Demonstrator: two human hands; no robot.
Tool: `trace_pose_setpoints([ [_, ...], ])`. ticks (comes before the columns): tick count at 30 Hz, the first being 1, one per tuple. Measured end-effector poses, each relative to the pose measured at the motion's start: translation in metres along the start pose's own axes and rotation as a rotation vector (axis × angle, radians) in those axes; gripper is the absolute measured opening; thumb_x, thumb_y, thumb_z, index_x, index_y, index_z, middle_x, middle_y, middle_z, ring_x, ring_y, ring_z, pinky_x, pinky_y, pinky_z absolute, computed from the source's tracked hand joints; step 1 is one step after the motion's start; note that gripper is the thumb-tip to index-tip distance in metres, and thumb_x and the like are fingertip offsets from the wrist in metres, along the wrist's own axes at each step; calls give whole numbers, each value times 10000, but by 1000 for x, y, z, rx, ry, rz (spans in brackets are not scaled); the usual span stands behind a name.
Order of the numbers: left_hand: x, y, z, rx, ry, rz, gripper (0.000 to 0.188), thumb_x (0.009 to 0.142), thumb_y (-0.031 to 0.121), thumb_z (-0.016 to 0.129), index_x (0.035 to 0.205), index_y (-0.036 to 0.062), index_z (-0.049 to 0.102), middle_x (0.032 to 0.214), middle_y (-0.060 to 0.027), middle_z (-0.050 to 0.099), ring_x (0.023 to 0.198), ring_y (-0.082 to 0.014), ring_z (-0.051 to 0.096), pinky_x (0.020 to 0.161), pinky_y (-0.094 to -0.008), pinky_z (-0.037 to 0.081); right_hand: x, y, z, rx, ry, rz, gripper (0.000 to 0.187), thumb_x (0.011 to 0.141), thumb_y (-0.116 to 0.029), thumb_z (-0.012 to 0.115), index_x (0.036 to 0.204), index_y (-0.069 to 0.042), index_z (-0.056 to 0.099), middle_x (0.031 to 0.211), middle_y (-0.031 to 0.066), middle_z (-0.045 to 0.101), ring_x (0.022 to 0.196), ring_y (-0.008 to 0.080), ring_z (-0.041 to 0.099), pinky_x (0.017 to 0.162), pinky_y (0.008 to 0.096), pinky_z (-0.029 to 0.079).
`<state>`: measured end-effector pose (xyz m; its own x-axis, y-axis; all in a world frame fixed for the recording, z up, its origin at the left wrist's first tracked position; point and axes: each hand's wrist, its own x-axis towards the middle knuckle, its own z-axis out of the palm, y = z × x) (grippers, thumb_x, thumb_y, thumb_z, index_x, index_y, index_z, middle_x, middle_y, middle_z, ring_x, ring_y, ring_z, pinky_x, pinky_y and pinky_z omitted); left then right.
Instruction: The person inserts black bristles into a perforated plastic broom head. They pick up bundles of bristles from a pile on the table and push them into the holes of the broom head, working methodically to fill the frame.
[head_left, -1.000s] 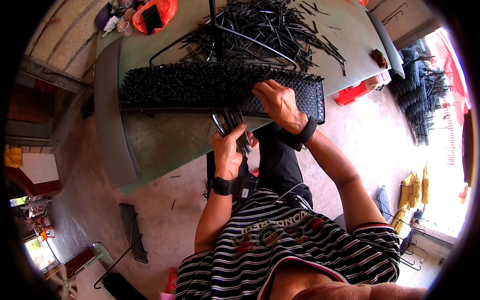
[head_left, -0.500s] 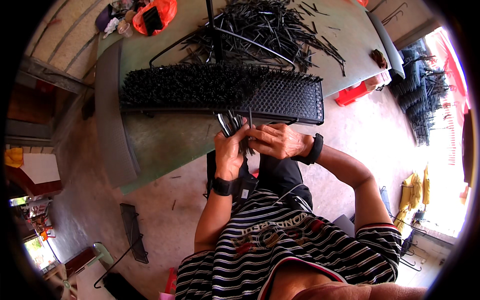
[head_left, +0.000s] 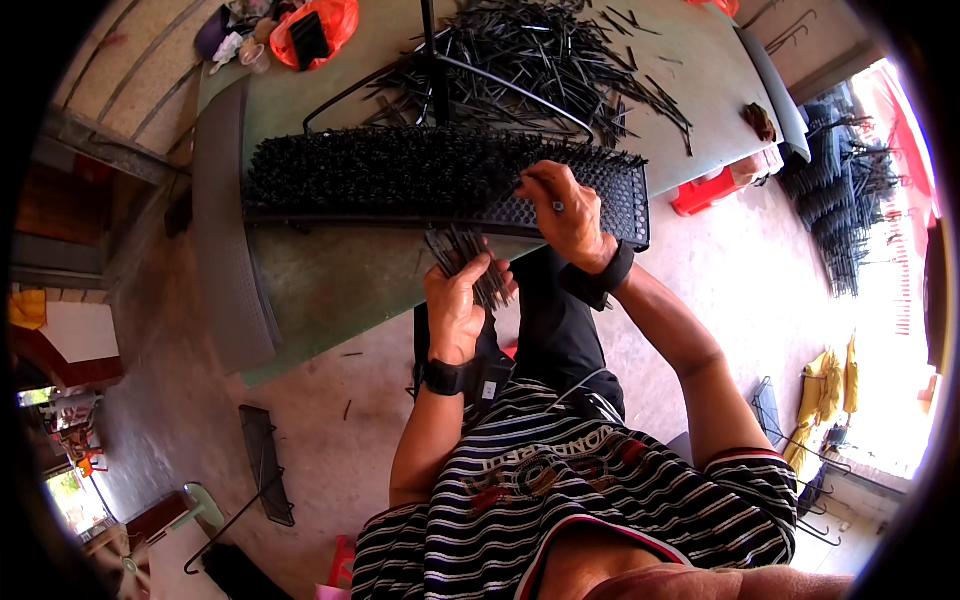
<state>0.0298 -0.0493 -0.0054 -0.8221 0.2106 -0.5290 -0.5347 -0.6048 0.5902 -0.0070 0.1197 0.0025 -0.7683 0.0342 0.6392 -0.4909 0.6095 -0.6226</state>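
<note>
My left hand (head_left: 456, 305) is closed around a bundle of thin dark strips (head_left: 488, 284), just off the near edge of a long black perforated panel (head_left: 624, 200). Dense black strip ends (head_left: 360, 172) stand up from the left and middle of that panel, while its right part shows open holes. Over the panel, where the tufted part meets the bare holes, my right hand (head_left: 572, 215) is pinched with fingertips low to the surface. Whatever it pinches is too dark and small to make out.
Behind the panel rises a black metal frame (head_left: 438, 85); a pile of loose black strips (head_left: 530, 55) covers the green table (head_left: 330, 300) beyond. An orange bag (head_left: 335, 25) lies far left. A red stool (head_left: 705, 192) stands right, and another black panel (head_left: 265, 460) lies on the floor.
My right hand has left the bundle and moved up and right onto the panel. My left hand stays nearly in place, still gripping the strips.
</note>
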Motion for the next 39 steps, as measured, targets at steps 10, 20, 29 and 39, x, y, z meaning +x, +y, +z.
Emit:
trace_pose_setpoints([
  [10,4,3,-6,-11,-22,27,148,825,-33,596,973,-29,606,823,-102,626,740,-249,649,658,-366,561,7,1,-7,-321,-359,-280,316,738,-26,573,1052,-17,539,959,152,564,823,307,599,600,353,513],
  [20,11,-4,-8,22,-65,-21,154,830,-30,600,982,-20,626,854,-79,648,755,-193,638,683,-313,537,-33,-18,-31,-38,-586,-651,427,606,-43,633,1029,14,614,1092,172,572,854,240,617,649,302,548],
  [29,0,3,-13,240,-419,-121,155,808,-12,620,959,-44,618,806,-102,644,650,-196,640,607,-299,539,-4,-20,-30,681,-18,678,133,919,-65,519,942,50,583,847,106,644,670,136,646,553,236,524],
  [39,0,2,-10,73,-81,-54,77,823,4,620,892,-29,617,763,-134,638,640,-227,639,611,-349,561,-6,-14,-1,112,16,-15,136,843,68,549,965,8,538,786,108,631,691,181,681,559,263,523],
])
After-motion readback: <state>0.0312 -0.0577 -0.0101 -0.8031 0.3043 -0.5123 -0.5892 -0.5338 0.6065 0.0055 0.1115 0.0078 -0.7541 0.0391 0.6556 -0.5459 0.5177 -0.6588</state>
